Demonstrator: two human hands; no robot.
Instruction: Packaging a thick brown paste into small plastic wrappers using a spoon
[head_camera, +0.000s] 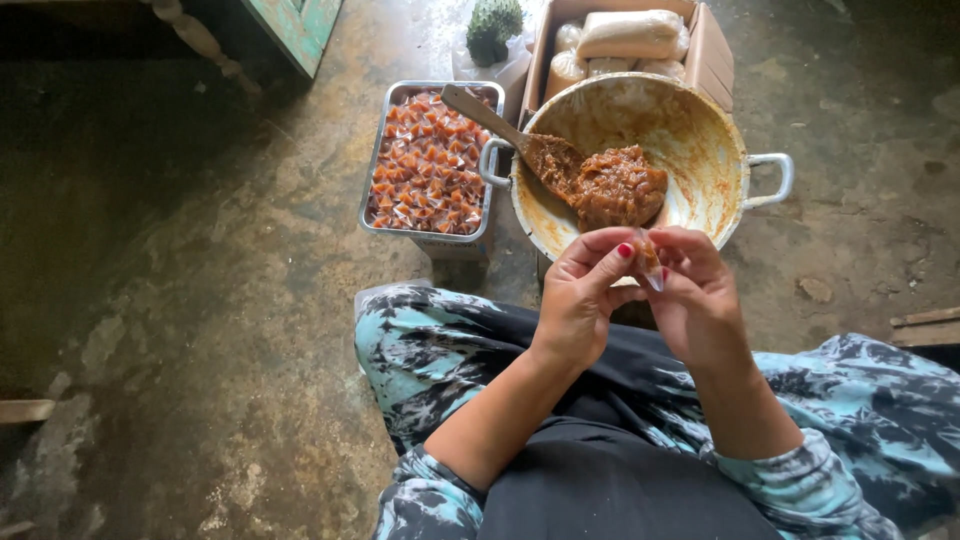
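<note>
From the head camera, you hold a small clear-wrapped piece of brown paste (648, 258) pinched between both hands, left hand (585, 295) and right hand (697, 295) meeting fingertip to fingertip above your lap, each gripping one side of it. The piece stands roughly upright, equally near both hands. Straight ahead on the floor (200, 300) sits the big two-handled pan (700, 150) with its brown mass and wooden spoon (500, 125); ahead to your left, the metal tray (372, 190) of wrapped pieces.
</note>
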